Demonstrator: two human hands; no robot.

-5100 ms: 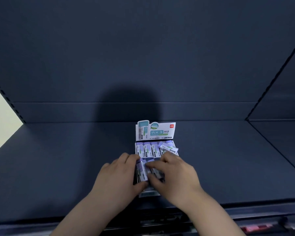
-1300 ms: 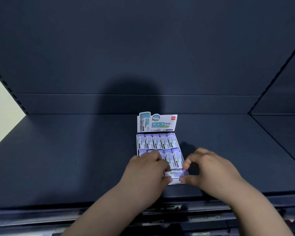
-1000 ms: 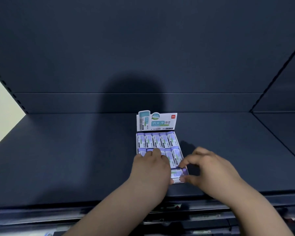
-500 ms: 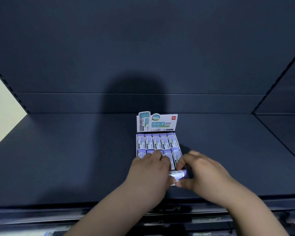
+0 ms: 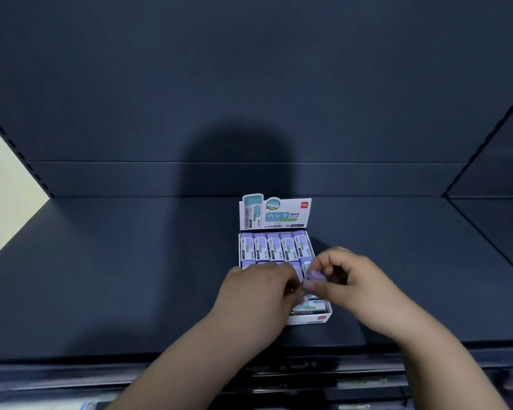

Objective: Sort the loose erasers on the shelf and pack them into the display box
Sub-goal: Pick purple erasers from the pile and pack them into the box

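Note:
A white display box (image 5: 323, 318) with an upright printed header card (image 5: 276, 213) stands on the dark shelf (image 5: 116, 276). Its back row holds several purple-and-white wrapped erasers (image 5: 274, 246) side by side, and a second row lies partly under my hands. My right hand (image 5: 356, 285) pinches one purple eraser (image 5: 314, 276) between thumb and fingers, lifted just above the box's front right part. My left hand (image 5: 261, 294) lies over the box's front left with curled fingers, its fingertips beside that eraser; its hold is hidden. An eraser lies crosswise at the box's front (image 5: 314, 306).
The shelf has a dark back panel (image 5: 249, 84) and a front rail (image 5: 71, 371) just below my forearms. A perforated upright (image 5: 15, 143) borders the shelf at the left, and another shelf bay (image 5: 498, 220) adjoins at the right.
My right hand has lifted a purple eraser from the box's front right edge up and back over the box. My left hand stays on the box's front left.

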